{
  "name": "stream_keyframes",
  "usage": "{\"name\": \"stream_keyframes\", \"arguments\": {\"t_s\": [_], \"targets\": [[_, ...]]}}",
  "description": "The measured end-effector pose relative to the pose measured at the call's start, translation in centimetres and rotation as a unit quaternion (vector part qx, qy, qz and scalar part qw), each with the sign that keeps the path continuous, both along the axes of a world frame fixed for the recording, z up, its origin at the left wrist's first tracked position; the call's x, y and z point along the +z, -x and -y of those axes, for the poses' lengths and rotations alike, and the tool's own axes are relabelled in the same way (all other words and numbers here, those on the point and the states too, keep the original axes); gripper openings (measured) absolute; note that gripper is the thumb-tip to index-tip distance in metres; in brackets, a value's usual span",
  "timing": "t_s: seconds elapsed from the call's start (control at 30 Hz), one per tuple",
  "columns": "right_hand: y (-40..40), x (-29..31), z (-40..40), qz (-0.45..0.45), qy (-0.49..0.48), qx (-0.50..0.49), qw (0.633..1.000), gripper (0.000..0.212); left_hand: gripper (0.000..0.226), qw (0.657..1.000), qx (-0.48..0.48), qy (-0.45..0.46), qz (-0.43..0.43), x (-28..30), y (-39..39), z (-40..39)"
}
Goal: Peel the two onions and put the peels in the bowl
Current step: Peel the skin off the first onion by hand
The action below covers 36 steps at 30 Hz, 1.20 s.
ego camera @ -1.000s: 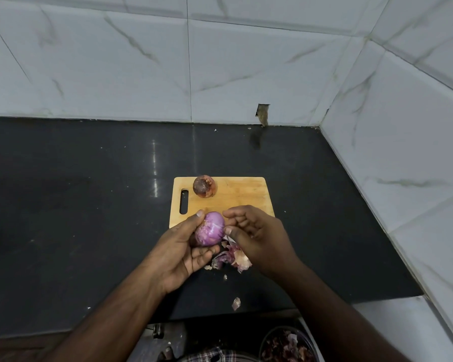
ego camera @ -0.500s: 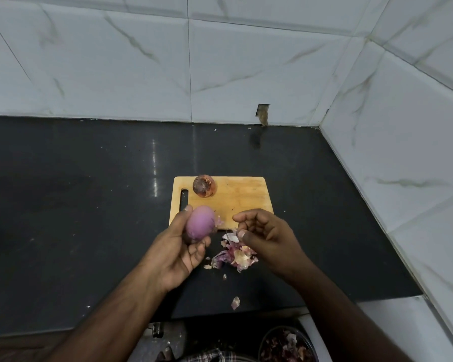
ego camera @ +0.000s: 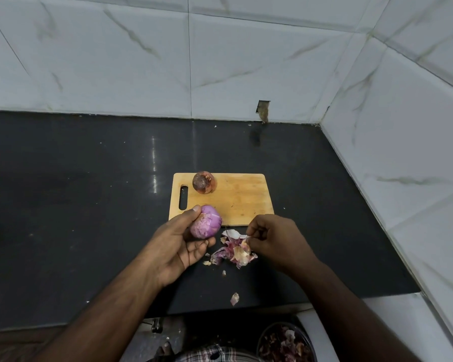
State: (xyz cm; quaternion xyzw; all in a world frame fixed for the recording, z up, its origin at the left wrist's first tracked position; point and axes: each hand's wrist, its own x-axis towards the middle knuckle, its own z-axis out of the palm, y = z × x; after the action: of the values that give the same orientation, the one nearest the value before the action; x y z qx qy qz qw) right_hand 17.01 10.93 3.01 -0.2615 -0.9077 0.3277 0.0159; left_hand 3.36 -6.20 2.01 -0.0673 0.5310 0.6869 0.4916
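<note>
My left hand (ego camera: 177, 244) grips a peeled purple onion (ego camera: 205, 222) just above the counter, at the near left corner of the wooden cutting board (ego camera: 243, 198). A second onion (ego camera: 204, 182), still in its brown skin, sits at the board's far left. My right hand (ego camera: 275, 240) has its fingers curled over a pile of onion peels (ego camera: 234, 250) on the black counter and pinches a pale piece at the pile's top. A bowl (ego camera: 285, 343) holding peels shows at the bottom edge, below the counter.
One loose peel scrap (ego camera: 234, 299) lies near the counter's front edge. White marble-look tiled walls close off the back and right sides. The dark counter (ego camera: 89, 205) stretches to the left. A checked cloth (ego camera: 215, 355) shows at the bottom.
My left hand carried the peeled onion left and away from my right hand, turning it. My right hand dropped down onto the peel pile.
</note>
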Motion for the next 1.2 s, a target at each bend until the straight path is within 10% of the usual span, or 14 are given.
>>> {"name": "stream_keyframes", "arguments": {"t_s": [0.3,0.53,0.77,1.2], "targets": [[0.5,1.2,-0.5,0.081,-0.004,0.034,0.996,0.033,0.055,0.999,-0.01,-0.035,0.001,0.3,0.0,0.3],[0.8,2.0,1.0,-0.158,0.072,-0.076,0.982,0.019,0.039,0.997,-0.029,-0.066,0.003,0.9,-0.1,0.5],[2.1,1.4,3.8,-0.156,0.089,-0.005,0.984,0.048,0.043,0.995,-0.038,-0.089,-0.038,0.8,-0.3,0.3],[2.9,-0.2,2.7,-0.185,0.092,0.026,0.978,0.038,0.046,0.991,-0.014,-0.07,-0.113,0.4,-0.9,0.1]]}}
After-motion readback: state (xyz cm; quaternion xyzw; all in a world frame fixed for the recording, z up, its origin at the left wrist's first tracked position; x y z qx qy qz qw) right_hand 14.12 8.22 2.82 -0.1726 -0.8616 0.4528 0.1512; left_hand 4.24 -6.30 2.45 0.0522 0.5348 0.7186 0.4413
